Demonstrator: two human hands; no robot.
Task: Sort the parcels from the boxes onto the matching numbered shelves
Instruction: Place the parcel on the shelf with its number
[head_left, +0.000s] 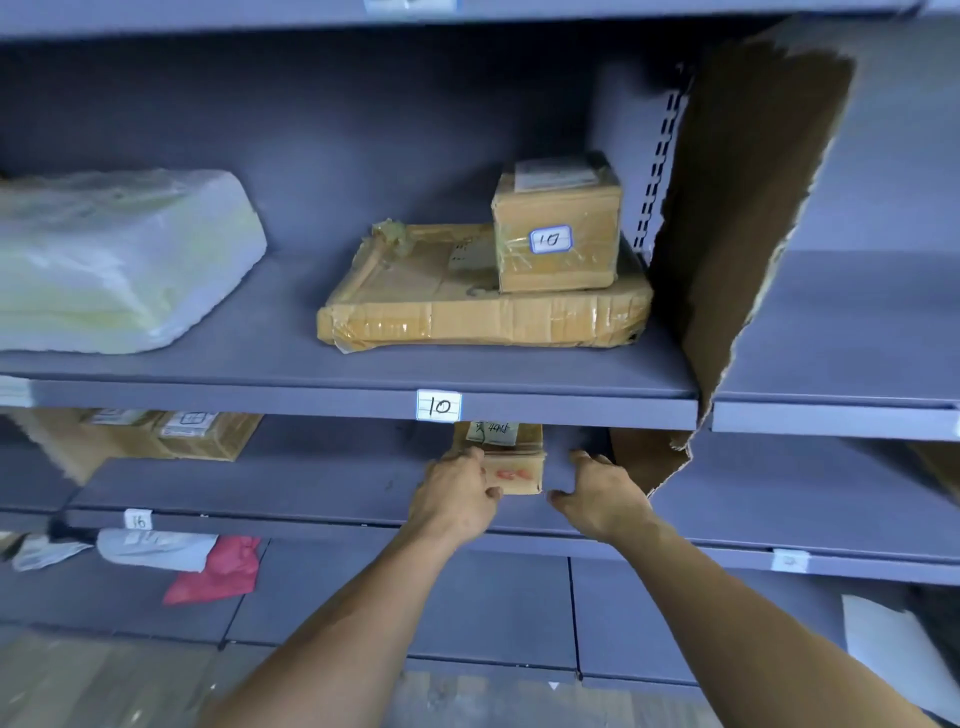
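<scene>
Brown cardboard under shiny clear tape makes the small parcel (511, 470), which lies on the grey metal lower shelf (311, 488), just below the upper shelf (260, 364) whose front edge bears a paper label 10 (439, 405). Our left hand (457, 493) holds the parcel: the thumb lies on its front face and the fingers curl round its left side. Our right hand (597, 488) is opened wide, fingers spread, just beside the right side of the parcel and holding nothing; whether its thumb touches the corner we cannot tell. The front face carries reddish marks too blurred to read, and the white slip on top is half hidden by the shelf edge above. On the upper shelf a flat, dented carton (467, 312) with wrinkled tape bears a cube-like box (558, 249) marked 10. To the left lies a soft package (114, 260) in cloudy white plastic, cut off by the frame edge. A torn sheet of raw cardboard (743, 197) stands as a divider at the right. Down left a small label (138, 518) reads perhaps 16; more boxes (197, 436) behind it are partly hidden, and a red bag (223, 571) and a white bag (156, 548) lie crumpled below.
</scene>
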